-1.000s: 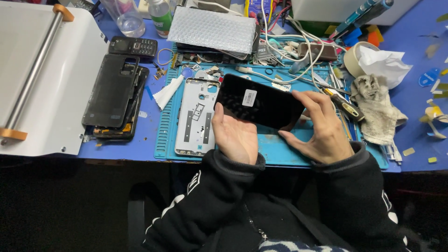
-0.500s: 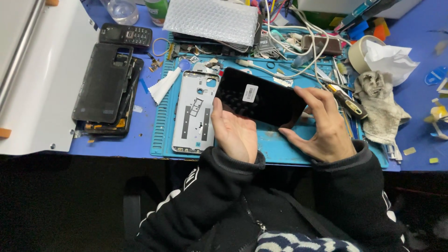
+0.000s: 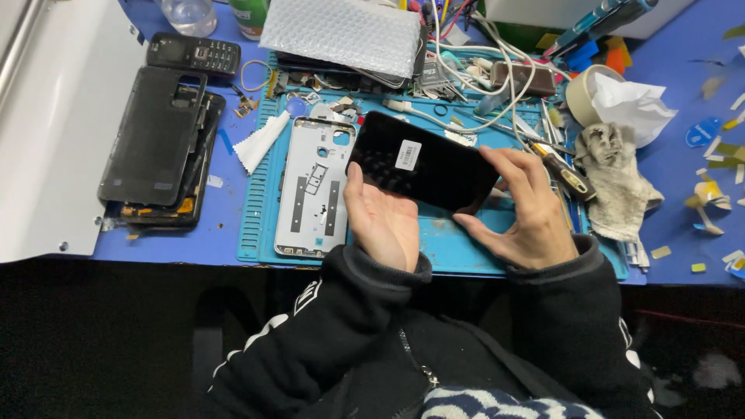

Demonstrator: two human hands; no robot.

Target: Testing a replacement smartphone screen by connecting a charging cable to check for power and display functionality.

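A black phone screen panel (image 3: 423, 163) with a small white sticker is held tilted above the teal work mat (image 3: 466, 240). My left hand (image 3: 384, 221) grips its near left edge, thumb against the glass. My right hand (image 3: 524, 209) grips its right end with fingers over the top edge and thumb beneath. A silver phone frame (image 3: 314, 186) lies flat on the mat just left of my left hand.
A stack of black phone parts (image 3: 159, 147) and a small keypad phone (image 3: 194, 53) lie on the blue table at left. A bubble-wrap pouch (image 3: 341, 35), tangled cables (image 3: 481, 70), a tape roll (image 3: 586, 93), tissue, a dirty rag (image 3: 617, 182) and a screwdriver (image 3: 563, 174) crowd the back and right.
Both hands keep hold of the black panel, which sits at much the same tilt. The view has shifted slightly, so the table items appear a little higher and further left.
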